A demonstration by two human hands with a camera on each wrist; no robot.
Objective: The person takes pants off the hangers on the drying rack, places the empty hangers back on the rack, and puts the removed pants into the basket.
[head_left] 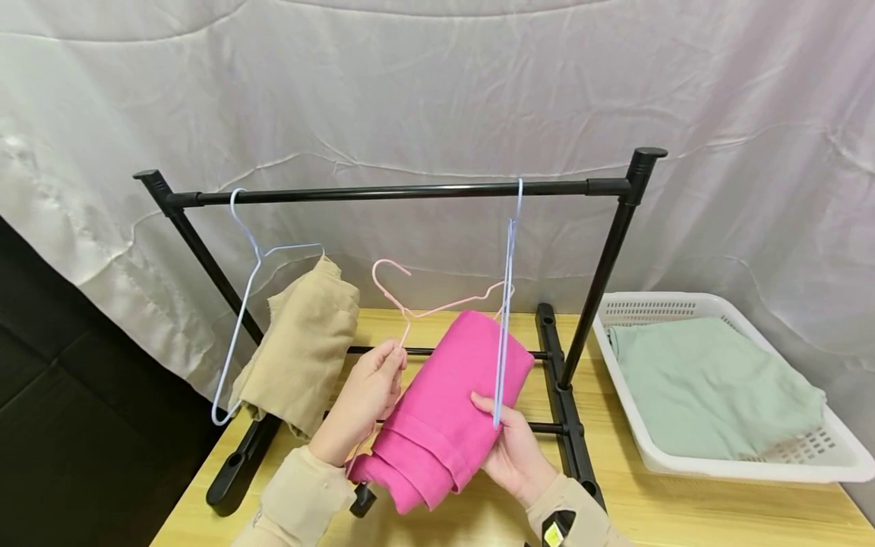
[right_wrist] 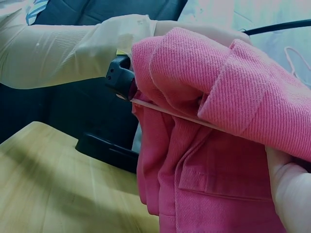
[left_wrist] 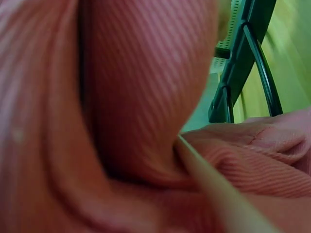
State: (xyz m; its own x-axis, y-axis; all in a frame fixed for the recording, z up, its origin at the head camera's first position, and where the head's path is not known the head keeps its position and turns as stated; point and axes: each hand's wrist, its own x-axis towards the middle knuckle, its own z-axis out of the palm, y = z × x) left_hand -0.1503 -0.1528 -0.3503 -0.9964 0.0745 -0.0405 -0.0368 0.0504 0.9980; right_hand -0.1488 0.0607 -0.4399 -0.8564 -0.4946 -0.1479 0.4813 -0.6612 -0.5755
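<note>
A folded bright pink garment [head_left: 444, 403] hangs doubled over the bottom bar of a pale pink wire hanger [head_left: 447, 306]. My left hand [head_left: 365, 387] pinches that hanger on its left side, below the hook. On the garment's right side my right hand [head_left: 516, 460] grips the cloth, thumb on top. In the right wrist view the hanger's bar [right_wrist: 175, 114] runs between the fabric layers. Pink cloth [left_wrist: 146, 87] nearly fills the left wrist view. A blue hanger [head_left: 506, 319], seen edge-on from the rail, overlaps the garment and my right thumb.
A black rack with a top rail [head_left: 410, 192] stands on the wooden table [head_left: 656, 509]. Left on the rail, another blue hanger [head_left: 249, 281] carries a beige garment [head_left: 304, 349]. At right, a white basket [head_left: 618, 380] holds a pale green garment [head_left: 711, 387].
</note>
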